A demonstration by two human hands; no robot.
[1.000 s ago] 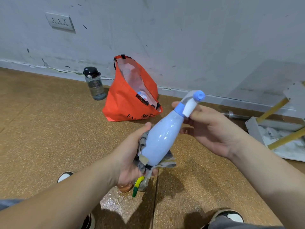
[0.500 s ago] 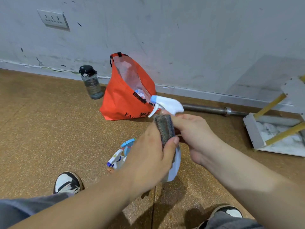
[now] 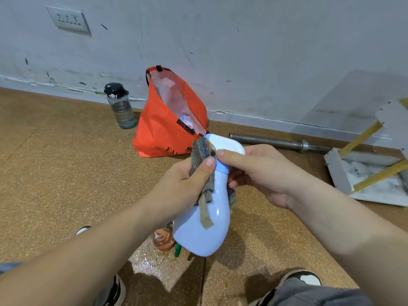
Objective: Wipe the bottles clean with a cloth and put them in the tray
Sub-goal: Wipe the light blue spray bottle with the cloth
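Note:
A pale blue spray bottle [image 3: 204, 226] with a white trigger head is held upright in mid-air above the floor. My right hand [image 3: 260, 173] grips its neck and head from the right. My left hand [image 3: 183, 191] holds a grey striped cloth [image 3: 202, 171] against the bottle's neck on the left side, thumb on top of the cloth. A tan tag hangs from the cloth over the bottle's body. Below the bottle an orange-filled bottle [image 3: 163, 238] and a green item [image 3: 178, 250] lie on the floor, partly hidden. The white tray [image 3: 337, 171] sits at the right.
An orange bag [image 3: 163, 131] stands open against the wall, with a dark water bottle [image 3: 121, 107] to its left. A metal bar [image 3: 269, 141] lies along the wall base. Yellow rods cross over the tray. My shoes [image 3: 302, 277] show at the bottom on the brown floor.
The bottle has gone from tilted with its head up-right to nearly upright. My left hand with the cloth has shifted from the bottle's base up to its neck.

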